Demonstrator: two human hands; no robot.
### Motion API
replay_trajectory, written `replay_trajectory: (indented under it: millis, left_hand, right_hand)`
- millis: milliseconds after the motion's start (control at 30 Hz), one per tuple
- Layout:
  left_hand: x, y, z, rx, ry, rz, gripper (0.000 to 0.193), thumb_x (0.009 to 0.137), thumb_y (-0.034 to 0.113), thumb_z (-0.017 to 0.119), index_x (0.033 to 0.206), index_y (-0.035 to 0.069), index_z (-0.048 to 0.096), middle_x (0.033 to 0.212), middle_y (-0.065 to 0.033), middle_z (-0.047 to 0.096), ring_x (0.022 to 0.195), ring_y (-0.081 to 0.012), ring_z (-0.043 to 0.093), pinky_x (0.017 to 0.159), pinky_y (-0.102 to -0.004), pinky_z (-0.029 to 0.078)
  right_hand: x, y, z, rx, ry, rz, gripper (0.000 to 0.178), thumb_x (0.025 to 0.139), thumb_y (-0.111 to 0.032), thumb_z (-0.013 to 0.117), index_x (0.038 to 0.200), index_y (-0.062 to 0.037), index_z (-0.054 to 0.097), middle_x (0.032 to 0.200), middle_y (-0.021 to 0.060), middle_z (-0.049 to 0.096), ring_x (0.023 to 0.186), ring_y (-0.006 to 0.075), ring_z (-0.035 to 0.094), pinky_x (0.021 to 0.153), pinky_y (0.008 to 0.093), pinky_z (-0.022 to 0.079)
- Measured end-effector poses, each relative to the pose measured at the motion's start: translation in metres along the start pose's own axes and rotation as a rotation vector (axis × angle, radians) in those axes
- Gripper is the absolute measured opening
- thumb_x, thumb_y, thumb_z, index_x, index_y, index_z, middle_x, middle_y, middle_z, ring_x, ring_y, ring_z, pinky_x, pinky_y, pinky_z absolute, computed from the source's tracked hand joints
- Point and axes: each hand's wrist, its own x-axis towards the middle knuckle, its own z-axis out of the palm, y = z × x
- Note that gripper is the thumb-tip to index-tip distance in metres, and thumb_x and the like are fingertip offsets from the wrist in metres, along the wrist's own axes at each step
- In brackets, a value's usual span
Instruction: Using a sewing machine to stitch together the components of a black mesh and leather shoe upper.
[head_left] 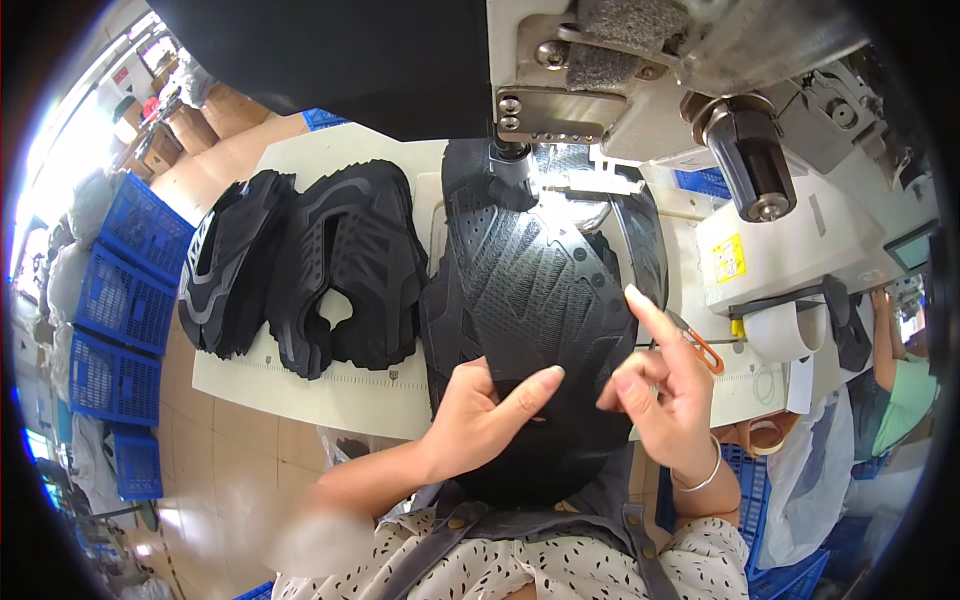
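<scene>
A black shoe upper (535, 300) with textured, ribbed panels lies under the sewing machine's needle area (515, 165), where a bright lamp lights it. My left hand (485, 415) grips its near left part, thumb on top and the other fingers hidden beneath. At the near right edge of the upper is my right hand (660, 390). Its index finger is stretched forward along that edge, while the thumb and remaining fingers are loosely bent. I see nothing held in it. An orange-handled tool, perhaps thread snips (708, 352), shows just beyond the right hand.
Stacked black shoe uppers (350, 260) rest on the pale worktable (250, 385) to the left. The machine head (600, 90) overhangs the far side. Blue crates (120, 300) stand at far left. Another person's green sleeve (905, 400) shows at far right, near a plastic bag (810, 480).
</scene>
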Motion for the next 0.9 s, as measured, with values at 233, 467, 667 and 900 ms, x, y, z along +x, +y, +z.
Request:
replay_trajectory:
  millis: [233,467,667,900]
  left_hand:
    - [-0.008,0.016,-0.028,-0.239,0.151,0.001,0.023,0.085,0.009,0.052,0.1,-0.007,0.057,0.092,-0.0139,0.063,0.076,-0.0192,0.062,0.067,-0.03,0.051]
    - [-0.002,0.022,-0.038,-0.146,0.27,0.095,0.019,0.085,0.014,0.061,0.091,-0.004,0.061,0.087,-0.0054,0.063,0.072,-0.0088,0.058,0.064,-0.021,0.048]
    - [0.013,0.034,-0.045,0.048,0.333,0.148,0.021,0.082,0.016,0.065,0.087,-0.004,0.061,0.084,-0.0042,0.062,0.071,-0.0069,0.056,0.063,-0.0205,0.047]
    - [0.034,0.039,-0.049,0.067,0.387,0.182,0.027,0.08,0.02,0.068,0.085,-0.005,0.059,0.079,-0.0036,0.061,0.07,-0.0059,0.055,0.063,-0.0195,0.046]
  right_hand:
    - [0.002,0.032,-0.006,-0.493,0.426,-0.253,0.06,0.079,-0.011,0.06,0.129,0.0054,0.031,0.13,0.0184,0.036,0.119,0.0226,0.038,0.093,0.0328,0.035]
    - [0.01,0.04,0.001,0.385,0.161,0.071,0.039,0.085,-0.008,0.057,0.118,0.0034,0.041,0.109,0.0106,0.055,0.098,0.0158,0.054,0.087,0.0287,0.043]
    - [0.006,0.017,0.006,0.362,0.413,-0.006,0.023,0.088,-0.011,0.053,0.106,0.0002,0.045,0.092,0.0094,0.058,0.065,0.0117,0.057,0.052,0.0233,0.05]
    - [0.034,0.012,0.0,0.318,0.416,-0.002,0.019,0.089,-0.014,0.052,0.102,-0.0006,0.047,0.082,0.0072,0.059,0.056,0.0105,0.055,0.05,0.022,0.048]
